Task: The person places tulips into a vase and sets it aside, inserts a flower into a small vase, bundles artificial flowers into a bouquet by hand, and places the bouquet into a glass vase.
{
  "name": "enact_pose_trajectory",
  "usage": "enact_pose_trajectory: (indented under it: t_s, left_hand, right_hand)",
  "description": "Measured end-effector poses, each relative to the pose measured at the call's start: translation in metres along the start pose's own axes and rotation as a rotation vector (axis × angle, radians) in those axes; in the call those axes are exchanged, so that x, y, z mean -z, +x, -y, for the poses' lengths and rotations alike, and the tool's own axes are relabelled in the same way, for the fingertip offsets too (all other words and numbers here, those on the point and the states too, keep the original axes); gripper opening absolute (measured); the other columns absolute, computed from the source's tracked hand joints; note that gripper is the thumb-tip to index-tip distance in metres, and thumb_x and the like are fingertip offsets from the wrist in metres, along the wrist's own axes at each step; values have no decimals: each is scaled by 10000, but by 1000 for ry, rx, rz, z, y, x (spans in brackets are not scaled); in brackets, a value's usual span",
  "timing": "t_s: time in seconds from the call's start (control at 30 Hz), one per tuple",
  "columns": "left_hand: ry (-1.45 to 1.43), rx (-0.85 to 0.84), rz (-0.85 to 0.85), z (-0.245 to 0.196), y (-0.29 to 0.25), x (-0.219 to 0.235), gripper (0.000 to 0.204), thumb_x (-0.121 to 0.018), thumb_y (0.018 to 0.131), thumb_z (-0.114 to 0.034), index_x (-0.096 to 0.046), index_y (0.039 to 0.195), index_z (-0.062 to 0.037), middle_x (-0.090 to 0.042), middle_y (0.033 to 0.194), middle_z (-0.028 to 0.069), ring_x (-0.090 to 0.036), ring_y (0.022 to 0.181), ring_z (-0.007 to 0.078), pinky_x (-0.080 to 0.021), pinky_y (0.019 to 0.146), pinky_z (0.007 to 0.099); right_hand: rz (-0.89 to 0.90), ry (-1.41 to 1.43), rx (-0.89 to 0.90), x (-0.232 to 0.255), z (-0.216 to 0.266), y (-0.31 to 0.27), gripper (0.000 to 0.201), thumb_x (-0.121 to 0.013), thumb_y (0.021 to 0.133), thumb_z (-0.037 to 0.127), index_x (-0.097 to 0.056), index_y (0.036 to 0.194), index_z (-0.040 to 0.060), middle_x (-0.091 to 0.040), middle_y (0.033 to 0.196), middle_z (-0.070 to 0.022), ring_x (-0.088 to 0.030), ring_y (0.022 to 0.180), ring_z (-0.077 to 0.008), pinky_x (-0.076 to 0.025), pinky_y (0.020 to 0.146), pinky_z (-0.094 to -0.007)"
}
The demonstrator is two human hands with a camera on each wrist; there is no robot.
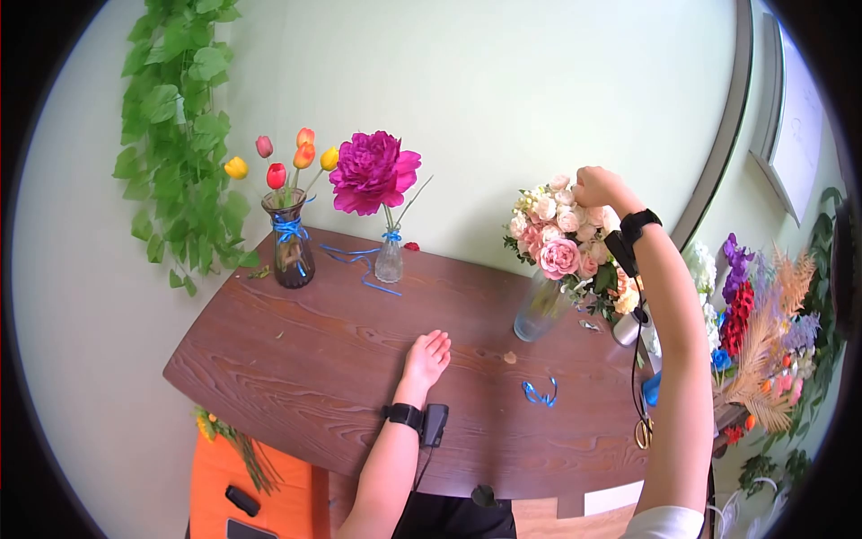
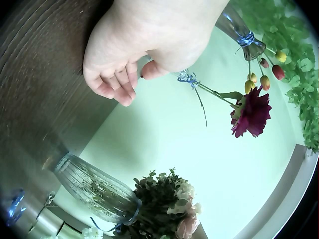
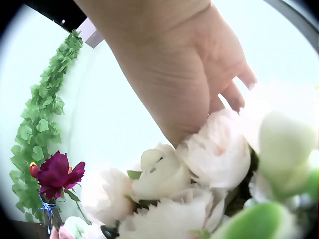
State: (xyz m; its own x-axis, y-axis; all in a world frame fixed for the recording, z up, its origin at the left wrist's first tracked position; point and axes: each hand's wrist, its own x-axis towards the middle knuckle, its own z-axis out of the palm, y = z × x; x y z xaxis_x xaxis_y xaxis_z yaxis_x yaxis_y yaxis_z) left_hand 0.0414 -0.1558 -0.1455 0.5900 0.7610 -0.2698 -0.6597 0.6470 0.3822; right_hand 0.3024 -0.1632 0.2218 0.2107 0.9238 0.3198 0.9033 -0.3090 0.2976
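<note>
My right hand (image 1: 600, 189) is at the top of a bouquet of pink and cream roses (image 1: 558, 258) standing in a clear ribbed glass vase (image 1: 536, 310). Seen from the right wrist, its fingers point down behind a pale rose (image 3: 217, 149); the thumb is hidden, and I cannot tell whether it grips a bloom. My left hand (image 1: 427, 359) is palm up with loosely bent fingers, low over the brown wooden table (image 1: 314, 359), holding nothing. In the left wrist view, the vase (image 2: 94, 186) and its blue ribbon are below that hand.
At the back left stand a dark vase (image 1: 292, 251) of tulips and a small glass vase (image 1: 389, 260) with a magenta peony (image 1: 375, 173). Blue ribbon (image 1: 540, 393) lies near the front right, scissors (image 1: 643, 434) at the right edge. More artificial flowers (image 1: 763, 332) crowd the right side.
</note>
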Motion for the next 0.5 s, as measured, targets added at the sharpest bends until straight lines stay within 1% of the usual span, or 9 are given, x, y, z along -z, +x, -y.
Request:
enact_pose_trajectory:
  t_s: [0.03, 0.1, 0.13, 0.2, 0.23, 0.3, 0.33, 0.4, 0.5]
  left_hand:
    - [1, 0, 1, 0, 0, 0, 299, -420, 822, -244, -493, 1060, -79, -551, 1025, 28, -521, 900, 148, -402, 735, 292]
    - [-9, 8, -9, 0, -1, -1, 298, -417, 824, -242, -493, 1061, -78, -550, 1025, 28, -520, 902, 148, -402, 735, 292]
    - [-9, 8, -7, 0, -1, -2, 298, -417, 824, -242, -493, 1061, -78, -550, 1025, 28, -520, 902, 148, -402, 735, 292]
    - [-1, 0, -19, 0, -1, -2, 296, -414, 826, -239, -493, 1062, -77, -550, 1027, 29, -520, 903, 149, -402, 735, 292]
    - [0, -1, -18, 0, -1, -2, 296, -414, 826, -239, -493, 1062, -77, -550, 1027, 29, -520, 903, 149, -402, 735, 292]
    - [-8, 4, -20, 1, 0, -1, 295, -414, 829, -239, -493, 1063, -77, -549, 1029, 28, -521, 902, 149, -403, 734, 292]
    - [-7, 0, -19, 0, 1, 0, 295, -414, 829, -239, -493, 1063, -77, -549, 1029, 28, -521, 902, 149, -403, 734, 292]
    - [-16, 8, -4, 1, 2, 2, 296, -415, 831, -243, -492, 1064, -77, -549, 1029, 28, -521, 905, 149, -405, 733, 294]
    - [-5, 7, -5, 1, 2, 2, 298, -414, 834, -249, -493, 1066, -80, -549, 1031, 27, -521, 910, 147, -406, 734, 293]
  right_hand:
    - [-1, 0, -1, 3, 1, -3, 271, -518, 647, 162, -613, 828, -15, -594, 823, -226, -579, 775, -365, -471, 707, -396]
    - [-30, 63, 25, 9, 3, -11, 341, -504, 668, 142, -575, 977, 18, -600, 858, -206, -572, 815, -354, -460, 738, -388]
    - [-31, 62, 24, 6, 3, -13, 341, -504, 668, 142, -575, 977, 18, -600, 858, -206, -572, 815, -354, -460, 738, -388]
    - [-187, 203, 147, 4, 9, -20, 410, -470, 688, 67, -524, 1094, 89, -603, 886, -187, -569, 841, -334, -454, 750, -369]
    - [-188, 202, 146, 7, 13, -22, 410, -470, 688, 67, -524, 1094, 89, -603, 886, -187, -569, 841, -334, -454, 750, -369]
    - [-34, 224, 129, 15, 21, -26, 391, -439, 710, 11, -559, 1070, 105, -601, 834, -193, -571, 776, -330, -447, 725, -384]
    - [-37, 225, 130, 10, 16, -21, 391, -439, 710, 11, -559, 1070, 105, -601, 834, -193, -571, 776, -330, -447, 725, -384]
    - [-101, 244, 325, -2, 9, -13, 453, -413, 687, -49, -584, 1056, 150, -604, 833, -192, -572, 784, -324, -447, 718, -383]
    - [2, 151, 270, -1, 10, -12, 470, -417, 667, -76, -606, 1032, 152, -592, 849, -178, -558, 801, -326, -445, 734, -373]
